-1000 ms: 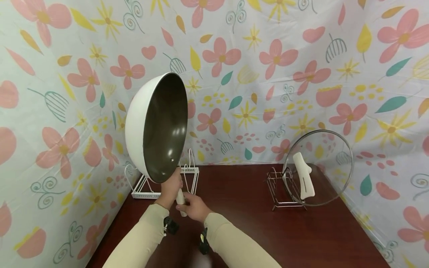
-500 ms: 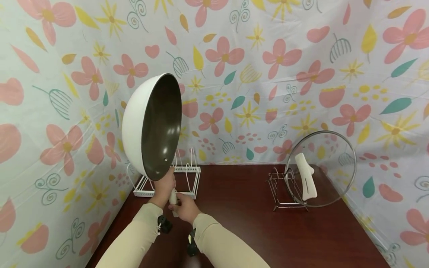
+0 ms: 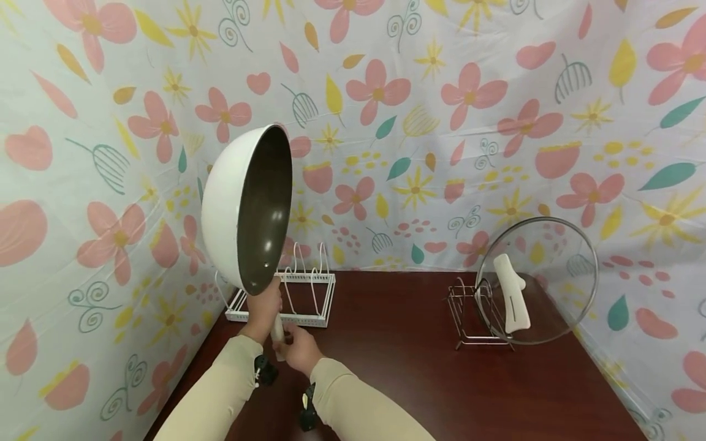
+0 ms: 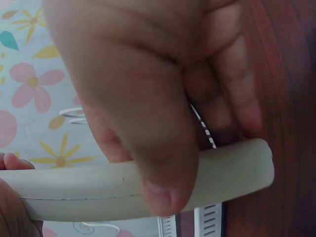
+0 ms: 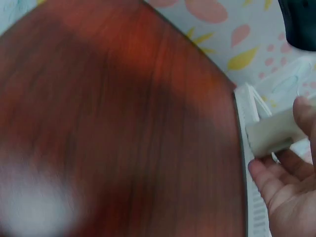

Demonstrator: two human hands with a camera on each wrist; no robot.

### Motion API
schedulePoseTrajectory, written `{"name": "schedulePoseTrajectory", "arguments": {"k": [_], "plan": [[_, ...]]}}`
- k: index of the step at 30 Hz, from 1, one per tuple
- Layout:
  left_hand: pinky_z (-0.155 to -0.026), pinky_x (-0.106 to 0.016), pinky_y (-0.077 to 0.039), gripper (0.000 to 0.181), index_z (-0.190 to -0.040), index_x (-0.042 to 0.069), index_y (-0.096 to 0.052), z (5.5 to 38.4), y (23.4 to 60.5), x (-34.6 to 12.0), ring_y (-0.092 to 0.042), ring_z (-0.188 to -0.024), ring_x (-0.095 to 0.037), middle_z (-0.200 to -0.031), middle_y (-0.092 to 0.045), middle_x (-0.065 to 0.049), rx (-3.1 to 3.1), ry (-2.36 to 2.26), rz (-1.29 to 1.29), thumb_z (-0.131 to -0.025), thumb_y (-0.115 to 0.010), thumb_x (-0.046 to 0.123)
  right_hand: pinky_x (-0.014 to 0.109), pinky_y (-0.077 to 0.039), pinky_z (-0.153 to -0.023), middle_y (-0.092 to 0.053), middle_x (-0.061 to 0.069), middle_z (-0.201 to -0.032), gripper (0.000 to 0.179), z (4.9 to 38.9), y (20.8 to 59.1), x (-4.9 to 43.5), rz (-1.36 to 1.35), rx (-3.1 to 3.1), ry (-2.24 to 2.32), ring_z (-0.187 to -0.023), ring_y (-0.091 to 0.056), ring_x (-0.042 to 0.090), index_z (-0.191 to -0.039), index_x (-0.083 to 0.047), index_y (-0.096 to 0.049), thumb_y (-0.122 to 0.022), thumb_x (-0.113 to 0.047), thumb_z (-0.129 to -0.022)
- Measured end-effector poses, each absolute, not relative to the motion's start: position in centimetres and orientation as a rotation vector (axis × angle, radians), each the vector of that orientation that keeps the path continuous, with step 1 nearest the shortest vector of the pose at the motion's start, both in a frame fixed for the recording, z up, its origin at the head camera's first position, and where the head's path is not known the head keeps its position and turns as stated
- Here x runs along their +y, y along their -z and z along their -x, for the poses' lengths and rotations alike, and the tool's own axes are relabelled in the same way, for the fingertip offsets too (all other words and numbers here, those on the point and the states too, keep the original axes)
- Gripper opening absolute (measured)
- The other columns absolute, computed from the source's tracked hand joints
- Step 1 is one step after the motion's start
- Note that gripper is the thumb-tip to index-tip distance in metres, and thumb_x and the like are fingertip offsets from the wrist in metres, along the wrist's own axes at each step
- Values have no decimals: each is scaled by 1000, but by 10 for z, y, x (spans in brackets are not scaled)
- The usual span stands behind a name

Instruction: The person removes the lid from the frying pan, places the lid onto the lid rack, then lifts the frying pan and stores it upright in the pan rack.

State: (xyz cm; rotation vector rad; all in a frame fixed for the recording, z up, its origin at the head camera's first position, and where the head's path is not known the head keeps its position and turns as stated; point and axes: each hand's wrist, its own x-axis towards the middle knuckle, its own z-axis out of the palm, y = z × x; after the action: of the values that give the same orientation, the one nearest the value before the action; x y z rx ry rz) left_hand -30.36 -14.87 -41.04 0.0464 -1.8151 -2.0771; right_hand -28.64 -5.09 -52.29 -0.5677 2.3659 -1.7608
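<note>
A deep wok (image 3: 222,202), white outside and dark inside, is raised on edge above a white wire rack (image 3: 309,320), its opening facing right. My left hand (image 3: 263,312) grips the pale handle (image 4: 74,192) close to the bowl. Lower down, my right hand (image 3: 300,349) holds the handle near its end, thumb on one side and fingers on the other. In the right wrist view, the handle's blunt end sticks out past the fingers. The bowl hides part of the rack's left side.
On the right of the dark red table (image 3: 397,367) stands a small metal wire rack (image 3: 480,338). A glass lid (image 3: 562,288) with a white handle (image 3: 512,294) leans upright in it. A flower-patterned cloth (image 3: 419,153) hangs behind and at both sides.
The wok and both hands have shifted left relative to the table, showing more of the white rack. The head view has turned slightly left. Both hands stay on the handle.
</note>
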Motion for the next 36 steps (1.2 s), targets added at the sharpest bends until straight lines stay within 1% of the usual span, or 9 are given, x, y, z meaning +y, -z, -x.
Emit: {"name": "schedulePoseTrajectory", "arguments": {"k": [3, 5, 11, 14, 18, 22, 26, 29, 36], "plan": [[-39, -27, -37, 31, -71, 13, -42, 312, 422, -154, -38, -38, -10, -48, -37, 5, -1834, 2012, -76, -98, -55, 8, 32, -55, -68, -69, 9, -106, 36, 281, 523, -55, 562, 2364, 1764, -88, -68, 18, -128, -2, -62, -69, -17, -97], [-38, -27, -35, 30, -73, 13, -41, 320, 434, -159, -36, -36, -10, -47, -37, 5, -1844, 1988, -106, -99, -56, 11, 32, -55, -68, -69, 9, -106, 35, 278, 522, -57, 564, 2374, 1746, -88, -68, 18, -128, -2, -63, -69, -17, -97], [-38, -29, -31, 39, -66, 15, -37, 323, 450, -165, -32, -36, -10, -46, -35, 7, -1852, 1951, -139, -99, -57, 15, 33, -55, -72, -69, 8, -105, 30, 267, 520, -58, 607, 2393, 1698, -90, -67, 18, -125, -2, -64, -68, -13, -97], [-39, -29, -32, 39, -64, 17, -37, 321, 453, -167, -32, -36, -11, -46, -35, 7, -1885, 1935, -172, -98, -57, 16, 32, -55, -71, -69, 8, -103, 32, 265, 522, -59, 620, 2393, 1683, -89, -67, 18, -126, -2, -64, -68, -14, -97], [-40, -30, -33, 43, -58, 19, -37, 320, 457, -170, -33, -36, -12, -45, -36, 6, -1973, 1863, -257, -96, -55, 18, 31, -53, -68, -69, 6, -100, 35, 265, 528, -62, 615, 2397, 1636, -84, -64, 13, -128, -1, -64, -67, -16, -97], [-41, -34, -36, 44, -54, 17, -39, 320, 463, -173, -36, -35, -15, -43, -38, 4, -2045, 1800, -307, -96, -55, 19, 36, -54, -77, -69, 8, -108, 37, 263, 529, -64, 578, 2383, 1591, -93, -63, 16, -128, 1, -63, -67, -17, -96], [-43, -35, -40, 38, -61, 15, -43, 319, 467, -176, -39, -36, -16, -44, -39, 5, -2097, 1784, -353, -96, -55, 22, 41, -54, -87, -68, 11, -117, 39, 261, 529, -66, 550, 2346, 1575, -105, -63, 21, -129, 2, -63, -68, -18, -96], [-44, -36, -41, 37, -62, 14, -44, 319, 470, -178, -40, -36, -17, -44, -40, 5, -2125, 1768, -370, -97, -54, 22, 42, -54, -89, -68, 11, -117, 39, 261, 532, -67, 547, 2324, 1573, -107, -63, 22, -128, 2, -63, -68, -18, -95], [-44, -37, -41, 44, -56, 14, -43, 321, 475, -183, -37, -33, -18, -41, -38, 2, -2159, 1780, -418, -98, -53, 22, 42, -56, -80, -67, 11, -111, 43, 261, 537, -69, 491, 2243, 1562, -96, -64, 20, -130, 5, -61, -69, -17, -95]]}}
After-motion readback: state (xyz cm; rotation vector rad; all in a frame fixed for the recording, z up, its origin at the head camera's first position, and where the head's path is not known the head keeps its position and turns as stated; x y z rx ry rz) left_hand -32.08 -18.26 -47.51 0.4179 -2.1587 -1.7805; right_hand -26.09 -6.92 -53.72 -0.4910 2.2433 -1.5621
